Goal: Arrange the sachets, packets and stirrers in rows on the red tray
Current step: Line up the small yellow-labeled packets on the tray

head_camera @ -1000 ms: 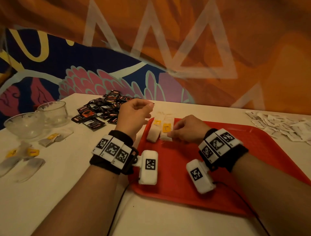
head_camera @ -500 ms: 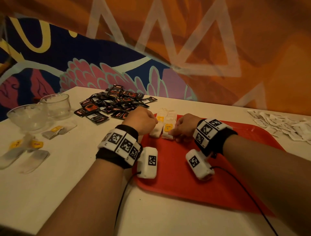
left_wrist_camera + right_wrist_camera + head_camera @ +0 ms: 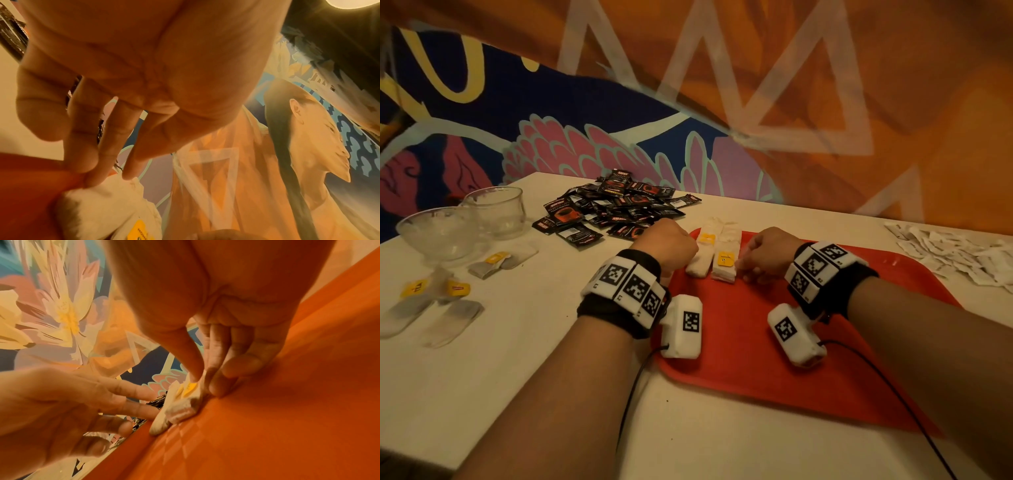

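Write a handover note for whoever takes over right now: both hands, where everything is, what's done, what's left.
Left hand: straight fingertips press the left tea bag stack at the red tray's far left corner.
Right hand: thumb and fingers pinch the right stack beside it.
Done: two tea bag stacks side by side on the tray.
Left: loose tea bags on the table at left, black sachets piled behind the tray, white packets heaped at right. All are off the tray. No stirrers are visible. Two glass bowls stand far left.
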The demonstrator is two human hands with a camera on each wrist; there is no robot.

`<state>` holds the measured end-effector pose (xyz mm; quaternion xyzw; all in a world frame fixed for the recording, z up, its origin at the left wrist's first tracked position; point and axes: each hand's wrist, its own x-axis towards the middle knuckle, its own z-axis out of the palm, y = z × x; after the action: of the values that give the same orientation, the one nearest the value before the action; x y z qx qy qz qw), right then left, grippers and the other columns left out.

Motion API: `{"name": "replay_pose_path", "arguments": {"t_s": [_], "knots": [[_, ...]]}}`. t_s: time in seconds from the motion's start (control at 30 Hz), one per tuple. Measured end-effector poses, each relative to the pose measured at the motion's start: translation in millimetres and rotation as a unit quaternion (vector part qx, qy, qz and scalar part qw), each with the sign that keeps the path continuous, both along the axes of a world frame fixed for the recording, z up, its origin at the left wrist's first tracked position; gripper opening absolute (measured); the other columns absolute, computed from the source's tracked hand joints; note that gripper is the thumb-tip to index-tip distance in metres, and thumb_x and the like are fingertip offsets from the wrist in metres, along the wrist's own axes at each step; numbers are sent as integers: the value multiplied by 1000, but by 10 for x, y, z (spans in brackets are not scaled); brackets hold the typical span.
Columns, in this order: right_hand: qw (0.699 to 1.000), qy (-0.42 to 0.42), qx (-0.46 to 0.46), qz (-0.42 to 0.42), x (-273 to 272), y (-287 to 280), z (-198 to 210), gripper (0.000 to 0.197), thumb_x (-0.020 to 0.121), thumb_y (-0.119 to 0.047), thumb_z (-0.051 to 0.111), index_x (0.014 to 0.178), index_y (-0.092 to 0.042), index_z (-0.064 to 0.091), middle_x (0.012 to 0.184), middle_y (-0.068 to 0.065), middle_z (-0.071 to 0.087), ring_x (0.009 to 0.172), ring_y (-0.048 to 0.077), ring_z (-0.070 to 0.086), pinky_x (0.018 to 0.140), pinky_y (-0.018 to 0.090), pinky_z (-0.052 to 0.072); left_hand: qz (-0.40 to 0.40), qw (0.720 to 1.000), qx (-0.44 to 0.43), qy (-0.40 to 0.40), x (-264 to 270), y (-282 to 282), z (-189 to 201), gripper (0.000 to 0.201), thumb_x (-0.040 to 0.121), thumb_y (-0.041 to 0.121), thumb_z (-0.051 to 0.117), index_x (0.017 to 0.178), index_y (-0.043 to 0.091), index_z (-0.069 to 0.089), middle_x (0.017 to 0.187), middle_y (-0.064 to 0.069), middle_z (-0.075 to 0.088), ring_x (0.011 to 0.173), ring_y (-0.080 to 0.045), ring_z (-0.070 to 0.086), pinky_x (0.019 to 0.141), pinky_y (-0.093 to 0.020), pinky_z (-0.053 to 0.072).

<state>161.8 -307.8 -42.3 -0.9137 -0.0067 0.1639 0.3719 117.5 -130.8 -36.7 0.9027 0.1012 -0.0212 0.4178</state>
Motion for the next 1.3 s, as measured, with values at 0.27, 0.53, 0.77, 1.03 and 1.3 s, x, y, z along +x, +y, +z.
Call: {"name": "replay_pose_path", "arguments": {"t_s": [0.27, 0.53, 0.77, 1.03, 1.3], "knots": [[999, 14, 35, 13, -21, -29, -14, 6, 89, -5, 69, 91, -10, 65, 83, 9, 74, 69, 15, 69, 59, 26, 53, 9, 1000, -22, -20, 41, -11, -74, 27, 92, 17, 61, 112, 1, 69, 110, -19, 72, 99, -34, 70, 86, -43, 58], [1000, -19, -1, -4, -34, -75, 22, 21, 85, -15, 77, 98, -15, 60, 83, 7, 73, 62, 13, 61, 60, 28, 48, -8, 1000, -1, -2, 9, 23, 8, 27, 94, 8, 50, 110, 11, 72, 108, -9, 69, 102, -26, 64, 86, -36, 54], [998, -59, -1, 21, -155, -76, 210, 26, 85, -22, 77, 106, -15, 63, 81, 2, 70, 64, 13, 68, 49, 23, 47, 1, 996, -85, -27, -82, -8, 129, 20, 94, 9, 53, 101, 14, 71, 97, -2, 67, 85, -17, 61, 67, -28, 51], [988, -115, -37, 91, -361, 146, 340, 20, 84, -31, 77, 96, -22, 64, 83, -2, 72, 72, 10, 68, 59, 26, 53, 7, 998, -10, -53, -393, 386, 411, 13, 97, 16, 56, 100, 24, 67, 96, 1, 65, 84, -13, 59, 64, -26, 49], [979, -116, -39, 165, -550, 457, 438, 20, 85, -33, 76, 99, -23, 65, 89, -2, 73, 79, 13, 71, 64, 29, 56, 73, 940, 317, 103, -909, 1563, 552, 36, 97, 24, 62, 129, 10, 63, 129, -9, 62, 120, -28, 58, 100, -36, 49]]}}
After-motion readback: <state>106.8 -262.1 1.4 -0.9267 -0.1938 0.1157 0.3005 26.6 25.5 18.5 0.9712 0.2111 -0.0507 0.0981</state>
